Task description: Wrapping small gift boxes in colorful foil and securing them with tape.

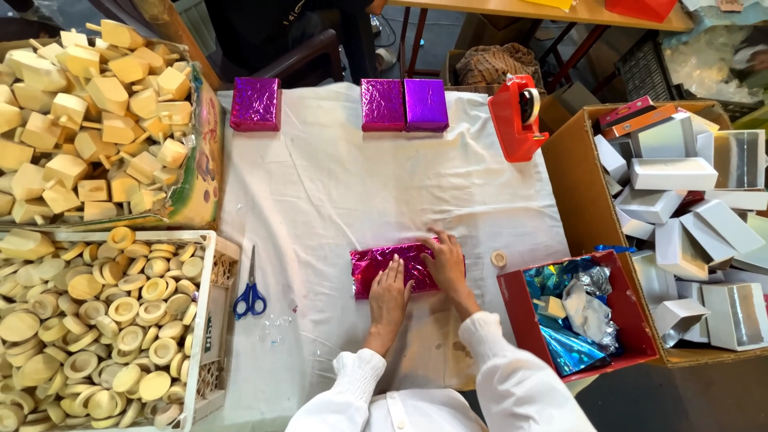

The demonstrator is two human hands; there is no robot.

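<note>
A small box half wrapped in shiny magenta foil (374, 264) lies on the white cloth (320, 184) near the table's front. My left hand (390, 298) rests flat on its near edge, fingers together. My right hand (446, 266) presses down on the foil's right end, fingers spread over the fold. Three finished foil-wrapped boxes stand at the cloth's far edge: one purple-pink box (256, 104) at the left, and a pink box (382, 105) touching a violet box (426, 105) in the middle.
Blue-handled scissors (250, 294) lie left of my hands. A red tape dispenser (518, 117) stands at the back right. Crates of wooden pieces (96, 320) fill the left. A red box of foil scraps (576, 320) and a carton of white boxes (688, 216) sit right.
</note>
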